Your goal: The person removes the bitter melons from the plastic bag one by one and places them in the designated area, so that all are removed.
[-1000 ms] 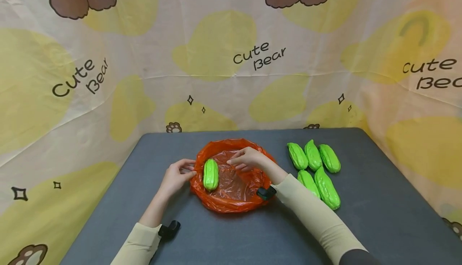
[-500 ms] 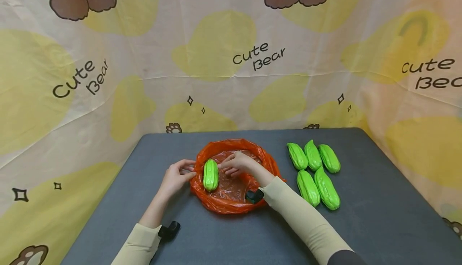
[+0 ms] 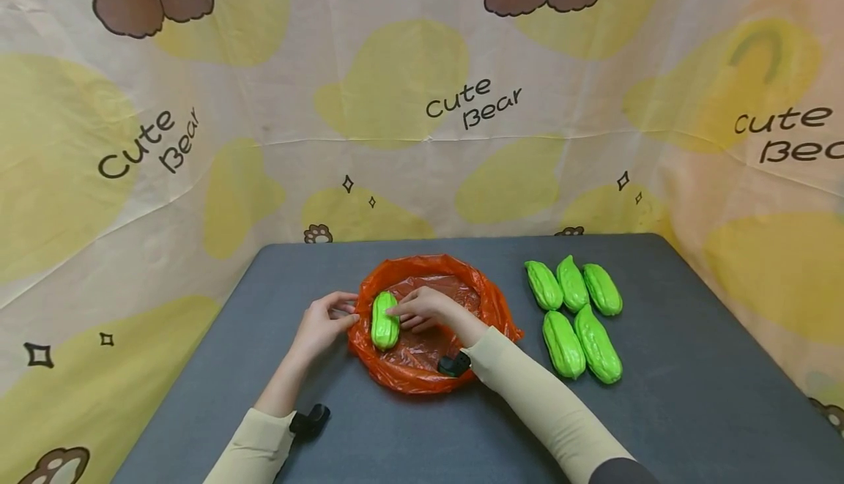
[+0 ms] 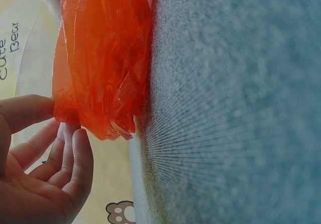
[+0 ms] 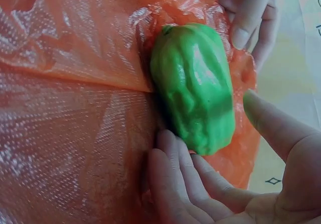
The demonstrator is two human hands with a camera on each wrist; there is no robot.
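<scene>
An orange plastic bag (image 3: 412, 381) lies on the table with its mouth spread wide. Inside, toward its left, is one glossy green ridged gourd (image 3: 385, 330), lengthwise to the person. My left hand (image 3: 323, 323) pinches the bag's left rim between thumb and fingers. My right hand (image 3: 431, 310) reaches in over the bag from the right. In the right wrist view, its fingers (image 5: 188, 179) are bent loosely at the gourd's lower end, while its thumb (image 5: 276, 123) stands apart on the other side.
Several similar green gourds (image 3: 598, 345) lie in two rows on the grey table (image 3: 699, 396), right of the bag. A patterned cloth (image 3: 409, 103) hangs behind and at both sides.
My right hand has moved left across the bag's opening to the gourd inside. The left hand keeps its hold on the rim, and the gourds at the right have not moved.
</scene>
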